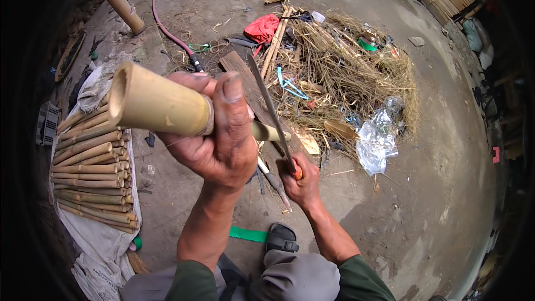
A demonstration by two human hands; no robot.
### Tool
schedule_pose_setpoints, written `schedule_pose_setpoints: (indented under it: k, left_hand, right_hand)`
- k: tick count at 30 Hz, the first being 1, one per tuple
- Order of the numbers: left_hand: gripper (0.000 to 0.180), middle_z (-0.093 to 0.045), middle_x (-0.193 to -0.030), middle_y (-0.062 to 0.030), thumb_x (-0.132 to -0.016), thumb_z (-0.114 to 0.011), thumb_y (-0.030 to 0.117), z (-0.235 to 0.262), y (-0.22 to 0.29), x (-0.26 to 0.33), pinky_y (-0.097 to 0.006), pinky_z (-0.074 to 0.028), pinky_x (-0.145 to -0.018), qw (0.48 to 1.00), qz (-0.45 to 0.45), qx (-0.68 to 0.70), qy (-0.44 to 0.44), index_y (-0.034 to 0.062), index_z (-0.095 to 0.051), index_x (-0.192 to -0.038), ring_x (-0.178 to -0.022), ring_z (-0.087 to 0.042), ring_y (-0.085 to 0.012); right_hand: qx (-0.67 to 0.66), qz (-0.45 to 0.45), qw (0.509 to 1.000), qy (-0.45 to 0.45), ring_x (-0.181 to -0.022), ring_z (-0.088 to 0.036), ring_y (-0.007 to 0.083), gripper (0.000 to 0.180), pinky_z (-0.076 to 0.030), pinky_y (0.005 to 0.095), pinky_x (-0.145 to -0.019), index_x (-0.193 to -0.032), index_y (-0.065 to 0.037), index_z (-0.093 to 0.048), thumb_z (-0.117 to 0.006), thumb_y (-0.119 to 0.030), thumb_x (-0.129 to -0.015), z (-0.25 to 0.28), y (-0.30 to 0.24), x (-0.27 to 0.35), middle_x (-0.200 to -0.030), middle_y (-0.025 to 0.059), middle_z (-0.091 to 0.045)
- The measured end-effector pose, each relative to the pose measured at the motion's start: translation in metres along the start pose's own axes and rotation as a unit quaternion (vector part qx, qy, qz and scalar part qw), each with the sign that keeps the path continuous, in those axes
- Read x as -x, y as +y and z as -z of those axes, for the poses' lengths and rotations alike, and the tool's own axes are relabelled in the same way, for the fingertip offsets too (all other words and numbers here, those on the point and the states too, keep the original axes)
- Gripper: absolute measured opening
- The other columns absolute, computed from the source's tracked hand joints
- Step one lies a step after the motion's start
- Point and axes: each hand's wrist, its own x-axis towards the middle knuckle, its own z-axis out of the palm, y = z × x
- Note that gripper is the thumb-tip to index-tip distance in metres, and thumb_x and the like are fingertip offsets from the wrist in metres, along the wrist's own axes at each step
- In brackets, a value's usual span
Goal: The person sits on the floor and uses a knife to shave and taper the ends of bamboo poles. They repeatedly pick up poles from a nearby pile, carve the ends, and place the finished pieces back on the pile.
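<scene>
My left hand (225,139) is wrapped round a length of bamboo (161,103), its thick hollow end tilted up toward me at the left. The bamboo's thinner end shows beyond my fingers, pointing right. My right hand (301,181) grips the orange-red handle of a long narrow blade (268,100); whether it is a knife or a saw I cannot tell. The blade slants up and away from my fist and passes across the bamboo's thin end. Whether the two touch is not clear. A brown wooden plank (239,67) lies partly behind the blade.
Cut bamboo pieces (95,181) are stacked on a white sack (89,239) at left. Beyond my hands lies a heap of dry straw and litter (345,61) with crumpled clear plastic (376,142). A hose (159,19) runs past a bamboo post (117,0). A green strip (248,234) lies by my shoe.
</scene>
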Motion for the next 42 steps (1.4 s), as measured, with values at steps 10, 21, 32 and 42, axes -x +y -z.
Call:
schedule_pose_setpoints:
  k: [10,21,32,42]
  left_hand:
    - [0.028,-0.053,-0.092,-0.0051,-0.097,-0.066,-0.001,-0.009,-0.007,0.005,-0.024,-0.047,-0.061,0.997,-0.024,-0.075,-0.003,0.0008,-0.045,-0.115,-0.069,-0.052,-0.0089]
    - [0.031,-0.051,-0.101,-0.0062,-0.096,-0.071,0.004,-0.020,-0.010,-0.004,-0.025,-0.049,-0.070,0.994,-0.018,-0.101,0.028,-0.0008,-0.046,-0.115,-0.080,-0.053,-0.0099]
    - [0.036,-0.052,-0.102,-0.0067,-0.096,-0.072,0.006,-0.017,-0.010,-0.012,-0.026,-0.050,-0.075,0.996,-0.028,-0.077,0.021,-0.0014,-0.045,-0.118,-0.083,-0.054,-0.0109]
    - [0.040,-0.054,-0.105,-0.0073,-0.096,-0.072,0.009,0.002,-0.010,0.000,-0.028,-0.050,-0.079,0.993,0.065,-0.083,0.044,-0.0008,-0.044,-0.123,-0.088,-0.055,-0.0119]
  right_hand:
    - [-0.013,0.117,0.992,0.048,-0.061,-0.051,0.0169,0.027,-0.043,0.0344,-0.058,-0.088,-0.002,-0.059,-0.075,-0.023,-0.093,0.013,-0.003,0.009,-0.066,0.0070,-0.054]
    - [-0.036,0.041,0.998,0.016,-0.067,-0.062,0.0181,0.025,-0.050,0.0374,-0.063,-0.092,-0.001,-0.065,-0.073,-0.025,-0.094,0.025,-0.002,0.011,-0.068,0.0121,-0.062]
    - [-0.108,-0.162,0.980,-0.042,-0.060,-0.055,0.0194,0.026,-0.045,0.0378,-0.058,-0.089,-0.003,-0.061,-0.077,-0.023,-0.091,0.023,0.009,0.003,-0.065,0.0092,-0.055]
    - [0.004,-0.201,0.978,-0.063,-0.058,-0.055,0.0209,0.030,-0.045,0.0393,-0.056,-0.085,-0.002,-0.057,-0.075,-0.024,-0.093,0.004,0.031,0.007,-0.062,0.0098,-0.052]
